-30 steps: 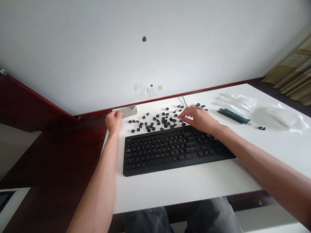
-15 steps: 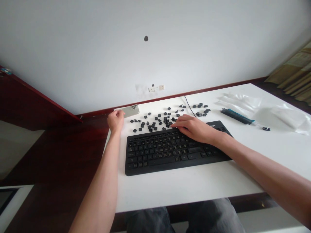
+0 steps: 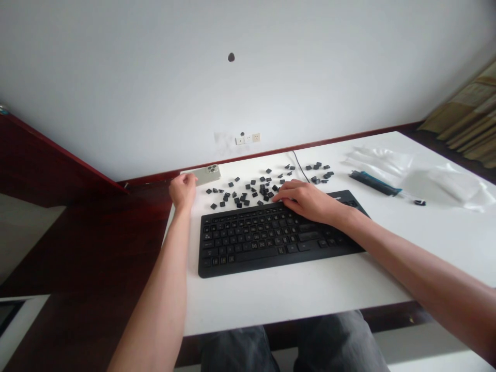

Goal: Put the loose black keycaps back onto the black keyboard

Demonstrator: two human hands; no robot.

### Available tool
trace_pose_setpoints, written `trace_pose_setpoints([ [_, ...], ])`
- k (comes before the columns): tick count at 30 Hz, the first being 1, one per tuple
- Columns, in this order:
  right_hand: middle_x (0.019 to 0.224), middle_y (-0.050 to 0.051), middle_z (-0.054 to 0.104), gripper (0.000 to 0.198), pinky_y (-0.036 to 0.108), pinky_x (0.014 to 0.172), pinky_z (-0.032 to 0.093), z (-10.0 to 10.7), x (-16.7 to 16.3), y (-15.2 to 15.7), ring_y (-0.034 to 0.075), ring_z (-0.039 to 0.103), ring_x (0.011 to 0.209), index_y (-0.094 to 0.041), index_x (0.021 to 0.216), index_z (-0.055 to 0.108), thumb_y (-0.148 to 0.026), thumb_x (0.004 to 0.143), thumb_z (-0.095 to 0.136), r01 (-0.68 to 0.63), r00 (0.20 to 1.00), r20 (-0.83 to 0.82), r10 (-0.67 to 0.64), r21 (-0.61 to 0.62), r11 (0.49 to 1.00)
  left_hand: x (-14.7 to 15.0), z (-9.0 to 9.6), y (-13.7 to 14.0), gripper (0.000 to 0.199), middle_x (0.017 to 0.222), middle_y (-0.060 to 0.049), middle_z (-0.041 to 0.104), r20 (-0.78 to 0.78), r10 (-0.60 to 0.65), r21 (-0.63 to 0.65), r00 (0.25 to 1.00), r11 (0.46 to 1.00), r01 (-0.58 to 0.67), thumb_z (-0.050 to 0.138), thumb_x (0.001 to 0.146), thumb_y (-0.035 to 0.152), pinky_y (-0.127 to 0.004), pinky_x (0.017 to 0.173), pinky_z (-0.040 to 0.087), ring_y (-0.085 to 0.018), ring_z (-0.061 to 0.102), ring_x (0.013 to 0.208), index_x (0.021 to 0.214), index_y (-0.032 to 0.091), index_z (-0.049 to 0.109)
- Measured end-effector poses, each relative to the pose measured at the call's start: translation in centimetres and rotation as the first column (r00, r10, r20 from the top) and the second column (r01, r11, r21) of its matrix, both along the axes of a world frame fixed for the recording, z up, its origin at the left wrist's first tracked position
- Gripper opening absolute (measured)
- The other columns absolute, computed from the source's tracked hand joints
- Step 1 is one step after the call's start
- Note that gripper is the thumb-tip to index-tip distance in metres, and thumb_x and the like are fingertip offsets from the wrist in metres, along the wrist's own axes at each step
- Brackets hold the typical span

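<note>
A black keyboard [image 3: 248, 257] lies on the white table with many of its key places uncovered. Loose black keycaps [image 3: 213, 206] are scattered behind it. My right hand [image 3: 306, 200] reaches over the keyboard's upper right part, its fingers stretched toward the keycaps. One fingertip is beside or on a keycap [image 3: 265, 198]; I cannot tell which. At the table's left edge my left hand [image 3: 182, 190] is closed, fingers curled in, against the near left end of a phone [image 3: 207, 175]. Whatever those fingers may hold is hidden.
A dark cable [image 3: 301, 166] runs to the table's back edge. Clear plastic bags [image 3: 457, 188] and a black-and-blue slim pack [image 3: 374, 183] lie on the right. Behind the table is a wall with sockets [image 3: 248, 138]. A dark red door [image 3: 54, 165] stands on the left.
The view has shifted slightly, so everything sits a little higher and to the left. Both hands keep nearly the same places over the table.
</note>
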State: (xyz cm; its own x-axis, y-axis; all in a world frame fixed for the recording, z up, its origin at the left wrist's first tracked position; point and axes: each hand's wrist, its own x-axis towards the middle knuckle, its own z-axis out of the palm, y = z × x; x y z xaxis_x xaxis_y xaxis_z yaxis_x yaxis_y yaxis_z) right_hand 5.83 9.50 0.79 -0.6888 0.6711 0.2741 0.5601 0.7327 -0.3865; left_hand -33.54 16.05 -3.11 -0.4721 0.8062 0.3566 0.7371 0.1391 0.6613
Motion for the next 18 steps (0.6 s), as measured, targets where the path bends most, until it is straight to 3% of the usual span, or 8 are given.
trace_pose_setpoints([
  [8, 0.107, 0.009, 0.078, 0.033, 0.039, 0.089, 0.058, 0.0, 0.1, 0.7, 0.024, 0.073, 0.098, -0.023, 0.101, 0.082, -0.007, 0.095, 0.054, 0.024, 0.999, -0.040, -0.025, -0.009, 1.000, 0.1, 0.1, 0.0, 0.032, 0.085, -0.007, 0.079, -0.001, 0.001, -0.011, 1.000, 1.000, -0.001, 0.054, 0.087, 0.038, -0.031, 0.071, 0.043, -0.027, 0.072, 0.087, 0.085, 0.023, 0.082],
  [18, 0.097, 0.007, 0.078, 0.016, 0.040, 0.088, 0.058, 0.4, 0.2, 1.6, 0.025, 0.073, 0.093, -0.023, 0.095, 0.083, -0.028, 0.098, 0.069, 0.087, 0.995, -0.052, -0.087, 0.001, 0.996, 0.1, 0.1, 0.0, 0.031, 0.086, -0.009, 0.080, 0.004, 0.005, -0.006, 1.000, 1.000, -0.005, 0.054, 0.086, 0.039, -0.032, 0.072, 0.044, -0.027, 0.072, 0.086, 0.083, 0.023, 0.081],
])
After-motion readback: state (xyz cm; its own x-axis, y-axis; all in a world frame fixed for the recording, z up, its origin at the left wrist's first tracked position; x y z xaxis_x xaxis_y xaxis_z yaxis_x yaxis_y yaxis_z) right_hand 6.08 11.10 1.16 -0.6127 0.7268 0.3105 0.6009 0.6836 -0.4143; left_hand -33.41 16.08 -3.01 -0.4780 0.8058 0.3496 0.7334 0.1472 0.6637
